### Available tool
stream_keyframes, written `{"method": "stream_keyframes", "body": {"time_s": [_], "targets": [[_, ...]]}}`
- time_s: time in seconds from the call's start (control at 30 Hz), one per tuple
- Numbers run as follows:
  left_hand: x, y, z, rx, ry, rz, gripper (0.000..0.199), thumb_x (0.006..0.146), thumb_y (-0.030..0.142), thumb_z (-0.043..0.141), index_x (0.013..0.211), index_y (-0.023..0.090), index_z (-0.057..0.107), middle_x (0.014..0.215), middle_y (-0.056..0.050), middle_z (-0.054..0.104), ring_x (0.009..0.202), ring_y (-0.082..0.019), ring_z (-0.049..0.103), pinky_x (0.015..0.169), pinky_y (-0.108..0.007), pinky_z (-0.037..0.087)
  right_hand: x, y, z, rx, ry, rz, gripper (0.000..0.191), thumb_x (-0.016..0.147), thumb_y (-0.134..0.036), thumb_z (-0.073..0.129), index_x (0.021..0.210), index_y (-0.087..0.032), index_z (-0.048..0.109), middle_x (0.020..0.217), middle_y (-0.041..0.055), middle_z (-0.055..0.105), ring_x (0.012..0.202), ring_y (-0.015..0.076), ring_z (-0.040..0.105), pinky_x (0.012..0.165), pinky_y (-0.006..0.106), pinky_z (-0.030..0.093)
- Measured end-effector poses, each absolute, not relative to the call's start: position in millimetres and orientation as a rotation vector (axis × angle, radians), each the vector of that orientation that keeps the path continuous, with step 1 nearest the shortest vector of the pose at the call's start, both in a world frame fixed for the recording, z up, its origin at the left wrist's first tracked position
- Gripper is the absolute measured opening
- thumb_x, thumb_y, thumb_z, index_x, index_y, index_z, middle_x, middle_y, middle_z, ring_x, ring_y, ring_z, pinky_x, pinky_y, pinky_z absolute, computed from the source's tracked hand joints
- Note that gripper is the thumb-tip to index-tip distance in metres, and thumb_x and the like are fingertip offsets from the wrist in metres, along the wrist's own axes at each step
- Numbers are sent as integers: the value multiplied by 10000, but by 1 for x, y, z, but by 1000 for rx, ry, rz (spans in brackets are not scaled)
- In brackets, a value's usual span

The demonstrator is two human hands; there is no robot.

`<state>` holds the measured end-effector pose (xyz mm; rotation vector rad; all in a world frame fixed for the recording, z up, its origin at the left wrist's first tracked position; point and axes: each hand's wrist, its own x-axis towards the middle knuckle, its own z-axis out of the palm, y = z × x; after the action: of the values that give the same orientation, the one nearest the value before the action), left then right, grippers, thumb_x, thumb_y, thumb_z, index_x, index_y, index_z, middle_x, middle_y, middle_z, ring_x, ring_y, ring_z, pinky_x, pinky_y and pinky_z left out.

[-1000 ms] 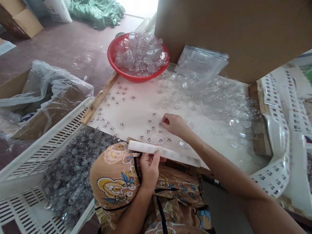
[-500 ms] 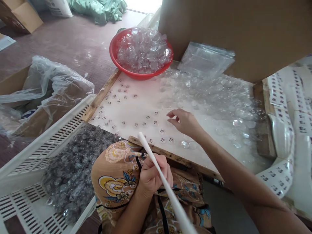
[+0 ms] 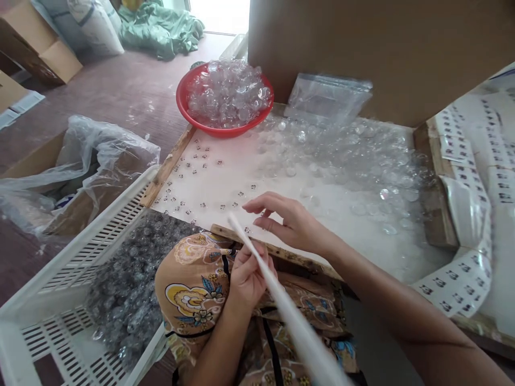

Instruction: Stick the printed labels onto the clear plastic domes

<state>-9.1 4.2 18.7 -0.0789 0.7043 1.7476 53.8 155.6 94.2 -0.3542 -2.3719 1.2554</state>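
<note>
My left hand (image 3: pixel 246 276), above my patterned lap, is closed around a long white strip (image 3: pixel 281 305). That strip runs from the white board's front edge down toward me, seen almost edge-on. My right hand (image 3: pixel 287 220) hovers over the white board (image 3: pixel 225 182), fingers apart and nothing visible between them. Below and left of its fingers lie several small dark printed marks (image 3: pixel 235 204), some on clear round pieces. Part of the board under that hand is hidden. Many loose clear round pieces (image 3: pixel 346 150) cover the board's right and far side.
A red bowl (image 3: pixel 219 130) heaped with clear pieces sits at the board's far end. At left, a white slotted crate (image 3: pixel 96 230) holds dark-marked clear pieces. A plastic-lined carton (image 3: pixel 76 198) stands beyond it. Printed sticker strips (image 3: pixel 458 284) lie right, beside a wooden edge (image 3: pixel 430 182).
My right hand has moved left and nearer to the strip, over the printed marks. My left hand keeps its hold on the strip. The view has shifted slightly.
</note>
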Motion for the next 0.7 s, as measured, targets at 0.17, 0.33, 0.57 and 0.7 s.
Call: {"method": "stream_keyframes", "body": {"time_s": [0.17, 0.33, 0.57, 0.7], "targets": [[-9, 11, 29, -169, 697, 1717, 280, 630, 239, 874, 820, 159, 685, 662, 24, 618, 498, -63, 553, 462, -160, 462, 67, 163, 80, -293, -2477, 1272, 317, 970, -143, 446, 1206, -254, 627, 1248, 80, 633, 1167, 195, 582, 968, 392, 502], [-12, 4, 30, 60, 377, 1465, 266, 713, 351, 816, 754, 151, 645, 519, 55, 482, 334, -49, 406, 316, -156, 376, 66, 168, 72, 2, -2651, 1211, 179, 942, -152, 519, 949, -226, 682, 1272, 78, 622, 1289, 232, 473, 1059, 459, 401], [-10, 10, 15, 255, 1062, 1883, 488, 675, 493, 829, 1022, 196, 657, 836, -20, 681, 635, -139, 657, 499, -216, 549, 70, 171, 74, -406, -2609, 1613, 138, 943, -229, 496, 899, -174, 614, 726, -5, 626, 624, 107, 522, 569, 224, 412], [-8, 12, 8, 238, 1356, 1857, 401, 759, 384, 790, 1089, 178, 694, 964, -63, 727, 729, -166, 695, 619, -256, 589, 76, 162, 70, -439, -2714, 1624, 154, 916, -195, 506, 820, -190, 626, 720, 0, 646, 631, 117, 539, 592, 243, 431]]}}
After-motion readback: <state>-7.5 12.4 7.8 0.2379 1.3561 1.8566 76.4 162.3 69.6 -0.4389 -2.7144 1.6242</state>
